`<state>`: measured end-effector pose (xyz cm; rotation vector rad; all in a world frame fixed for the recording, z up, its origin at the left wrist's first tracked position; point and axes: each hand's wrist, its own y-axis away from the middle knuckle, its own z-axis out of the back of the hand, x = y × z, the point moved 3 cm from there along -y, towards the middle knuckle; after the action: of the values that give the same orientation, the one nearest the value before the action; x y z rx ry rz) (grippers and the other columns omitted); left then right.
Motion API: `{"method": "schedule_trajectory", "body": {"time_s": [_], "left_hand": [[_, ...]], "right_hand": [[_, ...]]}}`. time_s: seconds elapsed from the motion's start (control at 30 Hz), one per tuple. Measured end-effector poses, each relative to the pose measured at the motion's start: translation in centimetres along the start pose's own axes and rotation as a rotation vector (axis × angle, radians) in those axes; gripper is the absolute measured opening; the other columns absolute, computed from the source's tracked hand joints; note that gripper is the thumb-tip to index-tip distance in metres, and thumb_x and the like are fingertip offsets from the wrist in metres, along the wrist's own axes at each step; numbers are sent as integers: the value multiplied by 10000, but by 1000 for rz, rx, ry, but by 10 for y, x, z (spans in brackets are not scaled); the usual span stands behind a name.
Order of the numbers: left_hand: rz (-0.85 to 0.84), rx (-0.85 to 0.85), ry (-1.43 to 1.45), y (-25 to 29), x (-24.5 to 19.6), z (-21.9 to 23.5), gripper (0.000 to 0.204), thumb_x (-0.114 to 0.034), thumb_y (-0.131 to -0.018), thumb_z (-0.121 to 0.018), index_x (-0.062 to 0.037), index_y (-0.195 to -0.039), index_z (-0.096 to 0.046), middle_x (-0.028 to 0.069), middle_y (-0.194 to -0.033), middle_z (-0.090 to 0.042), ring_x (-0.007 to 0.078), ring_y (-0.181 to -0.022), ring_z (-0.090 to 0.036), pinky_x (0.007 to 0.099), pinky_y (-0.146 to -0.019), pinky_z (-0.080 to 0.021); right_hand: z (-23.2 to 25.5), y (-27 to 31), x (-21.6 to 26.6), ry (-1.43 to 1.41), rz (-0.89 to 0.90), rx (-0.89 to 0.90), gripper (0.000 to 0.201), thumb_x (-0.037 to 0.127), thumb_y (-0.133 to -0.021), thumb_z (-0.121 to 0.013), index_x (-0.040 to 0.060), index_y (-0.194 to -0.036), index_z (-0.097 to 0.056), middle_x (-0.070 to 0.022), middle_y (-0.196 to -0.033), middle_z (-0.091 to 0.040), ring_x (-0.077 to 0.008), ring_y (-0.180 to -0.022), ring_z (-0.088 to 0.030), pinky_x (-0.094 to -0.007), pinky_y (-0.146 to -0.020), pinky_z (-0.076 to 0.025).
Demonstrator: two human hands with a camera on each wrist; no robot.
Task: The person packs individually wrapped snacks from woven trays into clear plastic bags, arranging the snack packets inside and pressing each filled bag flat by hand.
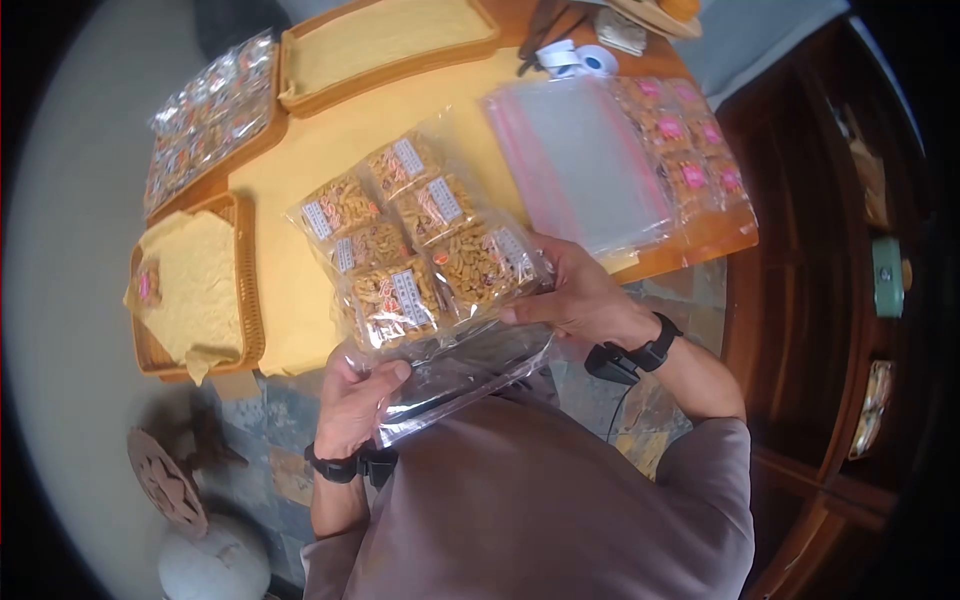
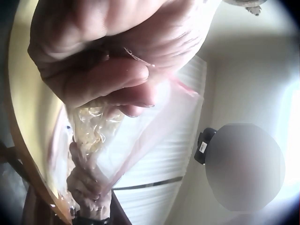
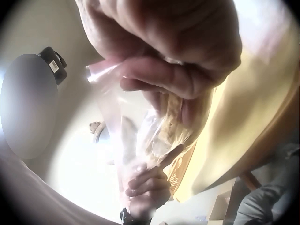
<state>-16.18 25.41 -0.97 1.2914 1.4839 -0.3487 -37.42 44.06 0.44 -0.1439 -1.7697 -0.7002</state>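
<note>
Both hands hold up a clear plastic bag (image 1: 465, 385) over the near edge of the table. Inside it lie several wrapped squares of crispy, golden snack (image 1: 395, 295) with white printed labels, set in two rows. My left hand (image 1: 350, 410) pinches the bag's lower left corner, thumb on top. At the right side my right hand (image 1: 590, 300) grips the bag beside a snack square, thumb over the front and fingers behind. A loose, shiny flap of film hangs toward the body. Curled fingers on the film show in the left wrist view and right wrist view.
Yellow cloth (image 1: 290, 320) covers the table. To the left, a lined wicker basket (image 1: 247, 290) holds one small pack. Farther back are a tray of shiny packs (image 1: 215, 120) and another cloth-lined basket (image 1: 400, 65). Pink-edged clear bags (image 1: 580, 160), pink-labelled packs (image 1: 690, 150) and a tape roll (image 1: 597, 62) lie right.
</note>
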Motion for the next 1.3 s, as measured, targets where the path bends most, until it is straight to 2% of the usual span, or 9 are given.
{"method": "schedule_trajectory", "body": {"time_s": [0.13,0.27,0.33,0.6,0.7,0.9,1.03,1.2,1.3], "left_hand": [[25,181,-151,-25,-15,-37,147,-6,-930,-729,-16,-1045,-638,-21,-700,-601,33,-513,-510,208,-410,-357],[-65,400,-379,-66,-40,-119,157,-73,-953,-719,-20,-1038,-599,-33,-681,-591,32,-495,-519,214,-416,-386],[-3,494,-457,-84,-51,-164,127,-104,-978,-687,-7,-1007,-611,-35,-641,-568,44,-491,-526,219,-429,-403],[-174,800,-286,-158,-16,-295,229,-173,-961,-689,37,-875,-667,16,-659,-612,63,-515,-552,241,-463,-412],[-123,699,-207,-175,11,-328,222,-158,-951,-683,39,-852,-667,31,-638,-611,91,-519,-570,255,-477,-431],[76,709,-213,-198,73,-338,235,-167,-973,-673,43,-867,-682,80,-644,-643,140,-523,-598,301,-497,-487],[120,683,-305,-197,70,-341,265,-197,-989,-672,43,-878,-683,89,-646,-651,149,-537,-622,311,-499,-498],[130,704,-568,-184,59,-335,333,-278,-1012,-654,54,-986,-682,79,-704,-678,123,-567,-650,272,-500,-499],[182,840,-556,-157,45,-305,396,-324,-1018,-652,64,-1092,-656,78,-779,-701,104,-587,-656,252,-493,-494]], "right_hand": [[40,38,24,85,48,-180,755,-82,-810,-793,-42,-1482,-449,-117,-1283,-677,-134,-1053,-701,-268,-914,-570],[85,77,45,-71,271,-372,662,40,-804,-841,-19,-1397,-553,-56,-1099,-728,-101,-872,-706,-243,-743,-575],[127,96,46,-92,256,-413,669,38,-789,-849,-43,-1385,-555,-102,-1215,-716,-149,-1062,-706,-284,-915,-569],[248,141,72,-26,322,-510,684,38,-774,-846,-73,-1377,-544,-145,-1233,-710,-187,-1056,-720,-327,-950,-577],[291,143,70,8,289,-521,671,32,-776,-840,-66,-1373,-549,-145,-1224,-715,-195,-1052,-725,-333,-944,-584],[382,130,5,-32,23,-512,558,-19,-806,-797,-22,-1325,-593,-100,-1138,-733,-163,-958,-729,-298,-869,-602],[354,124,19,-78,137,-551,574,-45,-822,-769,-20,-1357,-564,-102,-1165,-730,-171,-1018,-723,-314,-890,-598],[380,118,3,-38,152,-600,578,85,-870,-813,-32,-1363,-535,-7,-940,-699,-35,-537,-521,-166,-471,-415],[353,135,24,371,-60,-821,559,169,-912,-797,-28,-1364,-533,-37,-983,-703,-60,-662,-602,-190,-580,-476]]}}
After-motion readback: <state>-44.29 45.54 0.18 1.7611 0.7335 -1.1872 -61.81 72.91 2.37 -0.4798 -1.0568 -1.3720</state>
